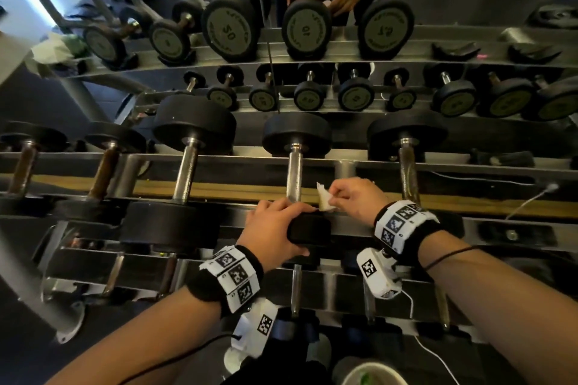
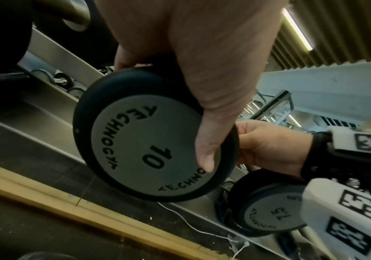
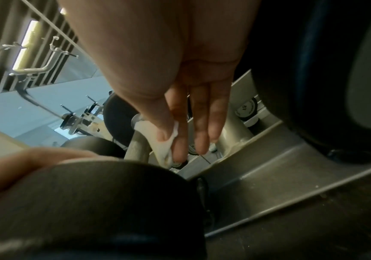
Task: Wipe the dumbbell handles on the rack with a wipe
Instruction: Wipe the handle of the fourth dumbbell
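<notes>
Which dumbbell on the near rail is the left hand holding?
The one marked 10: the left hand grips its near head; neighbours go untouched. The right hand pinches the wipe.

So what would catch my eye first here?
Probably the two hands at the middle of the rack: the left hand grips the near head of the 10 dumbbell, while the right hand pinches a small white wipe beside its steel handle. A mirror behind repeats the rows of dumbbells.
</notes>
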{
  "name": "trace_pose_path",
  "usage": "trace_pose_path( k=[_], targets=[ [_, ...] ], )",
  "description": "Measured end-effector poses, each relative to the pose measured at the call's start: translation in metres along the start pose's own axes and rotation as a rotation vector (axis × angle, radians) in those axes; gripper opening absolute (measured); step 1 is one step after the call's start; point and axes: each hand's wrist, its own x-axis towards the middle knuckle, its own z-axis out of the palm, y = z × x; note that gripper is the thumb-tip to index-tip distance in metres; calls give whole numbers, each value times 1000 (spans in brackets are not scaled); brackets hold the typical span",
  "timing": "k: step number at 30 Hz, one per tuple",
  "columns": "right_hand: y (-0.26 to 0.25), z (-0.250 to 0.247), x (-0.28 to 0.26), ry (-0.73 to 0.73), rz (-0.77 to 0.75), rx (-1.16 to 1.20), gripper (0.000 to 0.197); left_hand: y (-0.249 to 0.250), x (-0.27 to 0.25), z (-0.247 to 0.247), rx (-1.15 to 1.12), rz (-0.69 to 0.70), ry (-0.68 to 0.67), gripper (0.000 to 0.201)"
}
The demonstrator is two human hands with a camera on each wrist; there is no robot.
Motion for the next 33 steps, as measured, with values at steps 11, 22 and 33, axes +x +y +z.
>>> trace_pose_path(
  k=[11, 22, 33],
  targets=[
    [-14, 34, -20, 62, 119, 395, 14, -5, 2, 12, -124, 2, 181, 60],
    [-29, 55, -35, 298, 295, 550, 10, -6, 0, 11, -226, 11, 234, 60],
    [-39, 28, -19, 130, 193, 137, 9, -27, 3, -1, -465, 69, 85, 63]
  ],
)
